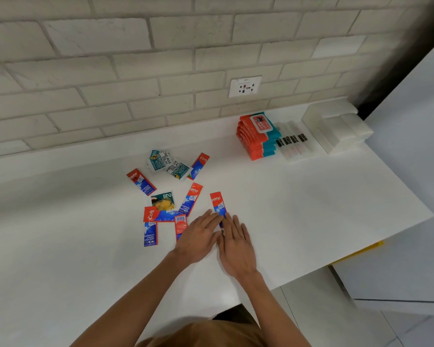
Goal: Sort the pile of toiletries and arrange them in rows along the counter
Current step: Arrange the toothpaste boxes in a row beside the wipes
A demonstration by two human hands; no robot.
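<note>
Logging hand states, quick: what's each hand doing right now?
Left hand: open, straight fingers on the toothpaste sachet.
Right hand: open, flat fingers on the same sachet.

A home, by the look of it: a white counter [311, 196] runs along a wall [135, 71] of pale brick-shaped tiles, with 1 socket [244, 86] set just above it (kitchen or bathroom, hard to tell which). Toothpaste sachets [193, 199] lie scattered on top, with wipes [256, 136] stacked near the wall. A tiled floor [398, 329] shows at lower right.
</note>
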